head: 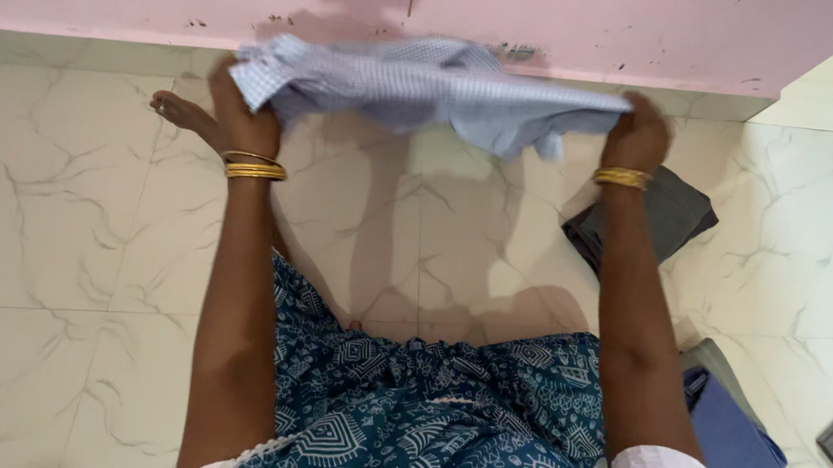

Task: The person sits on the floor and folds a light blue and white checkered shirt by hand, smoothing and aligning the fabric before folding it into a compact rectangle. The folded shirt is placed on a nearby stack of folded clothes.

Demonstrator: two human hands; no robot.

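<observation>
Your left hand [246, 114] and right hand [636, 133] clench the pale checked cotton shirt [429, 90], stretched unfolded; folded dark grey cloth [664, 216] lies beside.

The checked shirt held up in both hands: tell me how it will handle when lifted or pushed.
The checked shirt is probably floppy: it sags and bunches between the left hand and the right hand. It seems light, held by its ends alone. Pushed on the tiled floor, it would likely crumple rather than slide.

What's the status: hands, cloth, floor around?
Left hand and right hand both gripping the checked shirt, stretched between them above the marble floor. Folded dark grey garment and blue garment beside right arm.
</observation>
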